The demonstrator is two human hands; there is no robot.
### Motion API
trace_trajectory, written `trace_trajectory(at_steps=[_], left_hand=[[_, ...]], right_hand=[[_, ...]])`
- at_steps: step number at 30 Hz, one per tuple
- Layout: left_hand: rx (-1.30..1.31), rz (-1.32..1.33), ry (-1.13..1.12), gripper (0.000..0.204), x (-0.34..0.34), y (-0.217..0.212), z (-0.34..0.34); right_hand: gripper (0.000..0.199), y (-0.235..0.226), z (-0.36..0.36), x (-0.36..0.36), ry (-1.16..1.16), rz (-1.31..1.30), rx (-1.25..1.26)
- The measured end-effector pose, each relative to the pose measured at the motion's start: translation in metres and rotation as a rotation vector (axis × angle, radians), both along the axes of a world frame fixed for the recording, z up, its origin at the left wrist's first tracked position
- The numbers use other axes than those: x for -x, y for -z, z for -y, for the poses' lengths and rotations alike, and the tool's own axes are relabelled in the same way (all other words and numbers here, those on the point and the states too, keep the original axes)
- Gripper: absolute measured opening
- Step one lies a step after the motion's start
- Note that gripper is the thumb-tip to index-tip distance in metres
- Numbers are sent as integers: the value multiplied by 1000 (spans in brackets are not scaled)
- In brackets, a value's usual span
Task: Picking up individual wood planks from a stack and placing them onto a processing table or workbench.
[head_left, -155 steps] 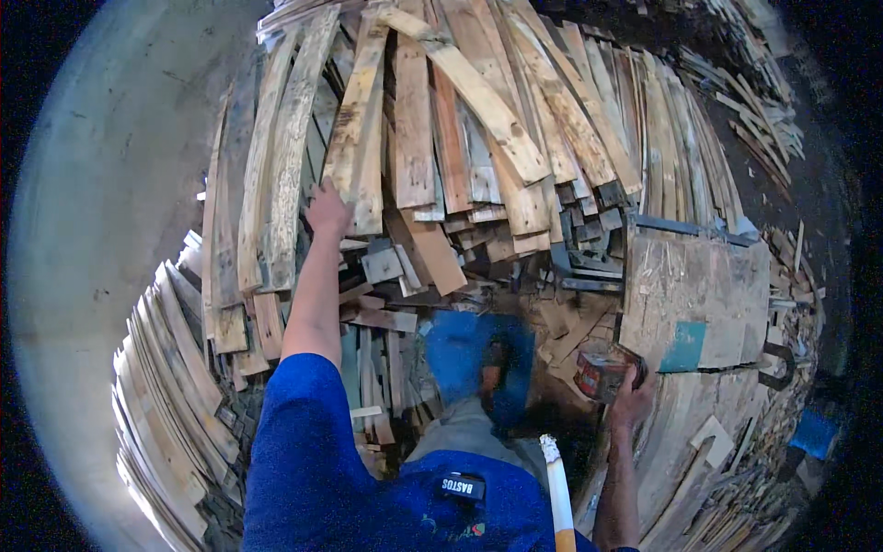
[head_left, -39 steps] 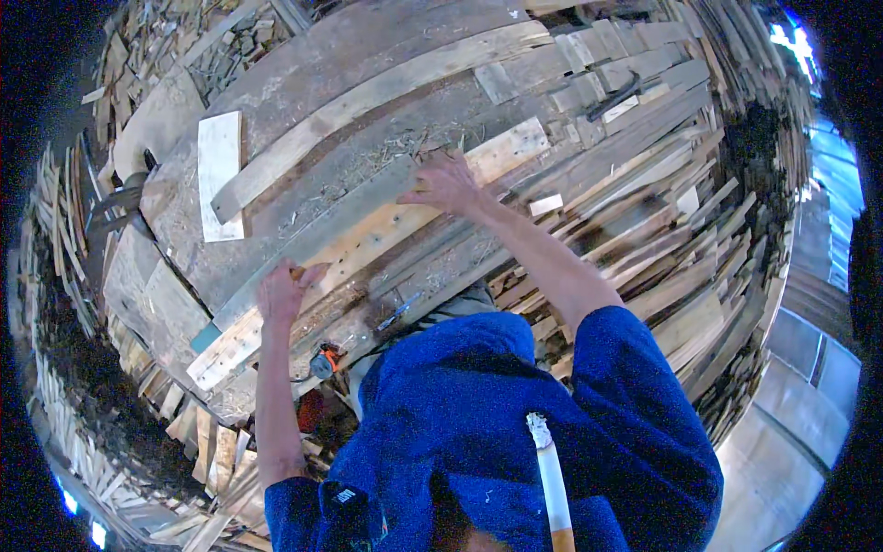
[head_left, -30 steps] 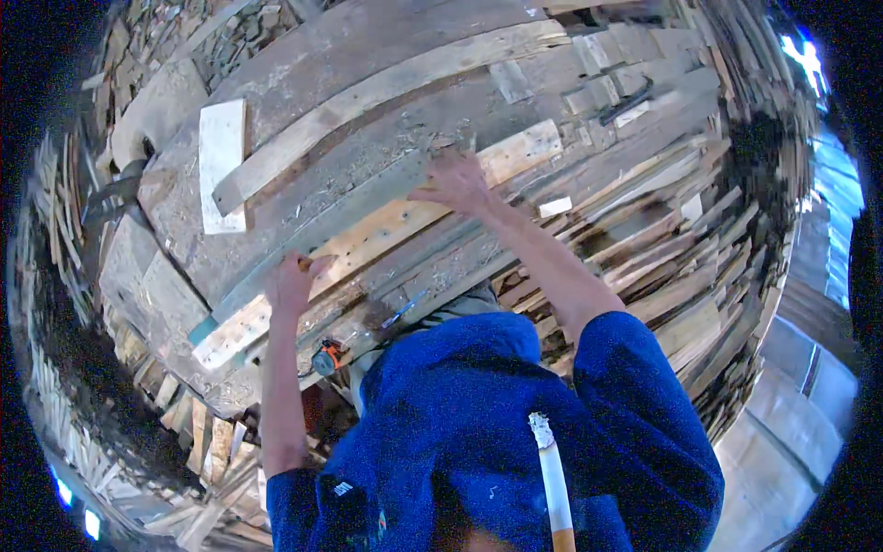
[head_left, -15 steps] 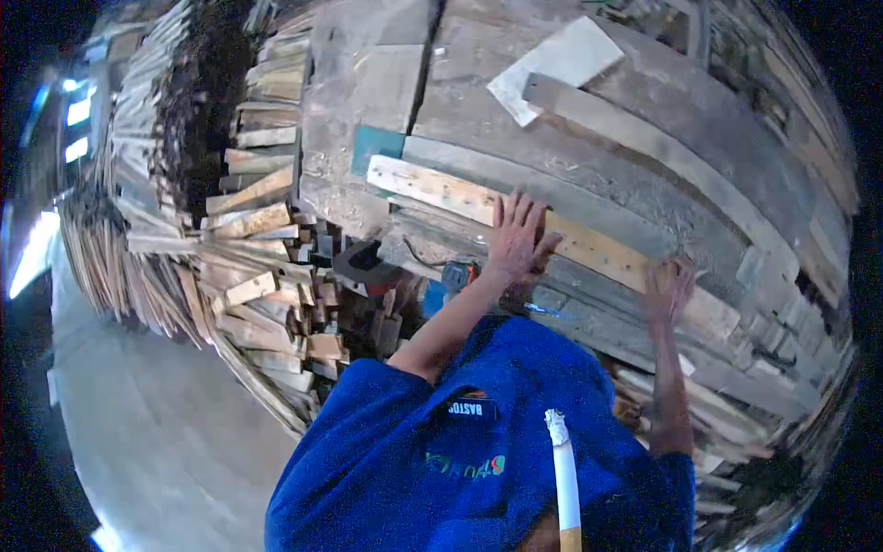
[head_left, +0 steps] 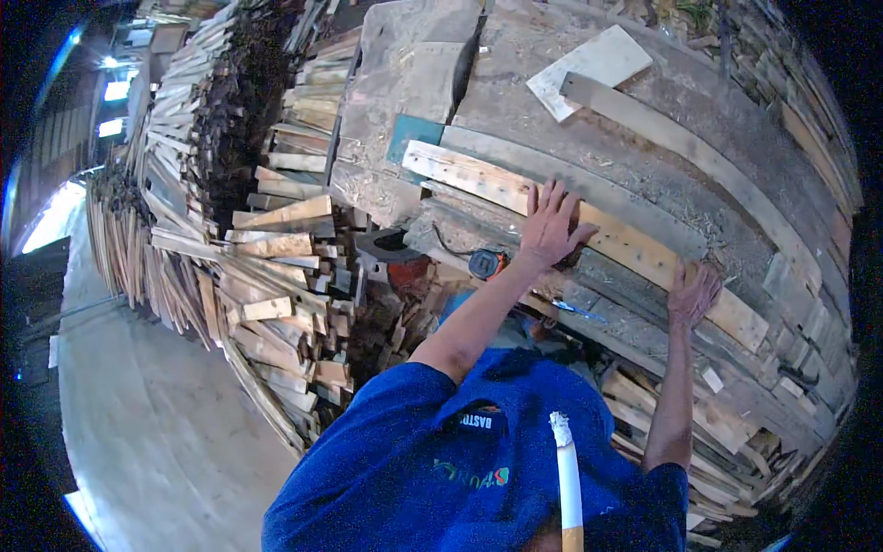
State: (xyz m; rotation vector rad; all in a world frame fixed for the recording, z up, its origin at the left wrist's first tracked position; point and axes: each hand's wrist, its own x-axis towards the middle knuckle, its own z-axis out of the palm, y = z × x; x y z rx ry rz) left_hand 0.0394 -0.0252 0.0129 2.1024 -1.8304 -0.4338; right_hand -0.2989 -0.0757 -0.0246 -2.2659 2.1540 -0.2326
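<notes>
A long pale wooden plank (head_left: 635, 250) with small dark marks along its face lies slantwise on the workbench. My left hand (head_left: 555, 225) rests on its middle, fingers stretched and spread across it, thumb out to the right. Nearer the plank's right end, my right hand (head_left: 694, 293) has its fingers bent over the wood; the fingertips are hard to make out. Just left of my left forearm sits a tape measure (head_left: 487, 264), dark and orange. A green piece (head_left: 414, 138) shows beside the plank's left end.
Beyond the plank, a whitish board (head_left: 593, 72) and a long curved-looking grey board (head_left: 681, 138) lie on the dusty bench (head_left: 524, 46). Stacked wood offcuts (head_left: 276, 244) crowd the left side. A lit cigarette (head_left: 568, 478) juts in from the lower edge.
The whole view has shifted, so the bench and plank appear farther right and the left stacks show more. Both hands stay at about the same places on the plank.
</notes>
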Motion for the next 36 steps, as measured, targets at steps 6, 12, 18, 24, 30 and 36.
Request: trace_trajectory(at_steps=[6, 12, 18, 24, 30, 36], left_hand=[[92, 27, 15, 77, 0, 10, -10], [159, 57, 34, 80, -1, 22, -16], [183, 71, 44, 83, -4, 27, -19], [179, 79, 68, 84, -3, 27, -18], [185, 13, 48, 79, -1, 24, -26], [147, 37, 58, 78, -3, 18, -21]], right_hand=[[50, 1, -11, -1, 26, -46, 107], [52, -1, -19, -4, 21, -60, 176], [52, 1, -23, -4, -9, 10, 220], [53, 10, -23, 0, -14, -19, 288], [54, 16, -27, 3, 10, 40, 211], [50, 10, -25, -2, 11, 59, 194]])
